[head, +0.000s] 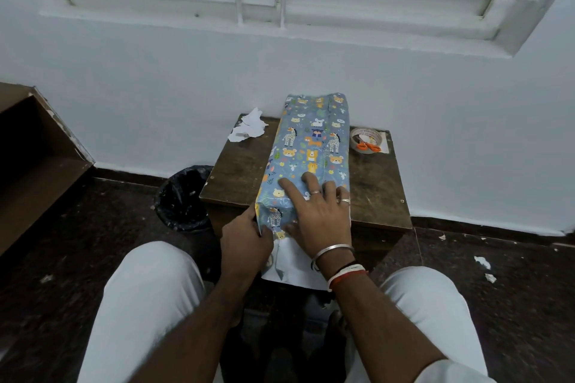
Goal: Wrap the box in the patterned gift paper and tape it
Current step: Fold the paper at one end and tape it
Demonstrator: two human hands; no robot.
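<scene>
A long box [311, 146] wrapped in blue paper with cartoon animals lies lengthwise on a small wooden table [376, 190]. My right hand [320, 211] lies flat on the near end of its top, fingers spread. My left hand [247, 235] pinches the folded paper at the near left corner of the box. A white paper flap [291, 264] hangs off the near end, below my hands. A tape roll [365, 140] with orange-handled scissors [368, 146] resting on it sits at the table's far right.
Crumpled white paper [247, 129] lies on the table's far left corner. A black bin [183, 197] stands on the floor left of the table. A brown shelf unit [34, 162] is at the far left. A white wall is close behind. Paper scraps [482, 263] dot the floor.
</scene>
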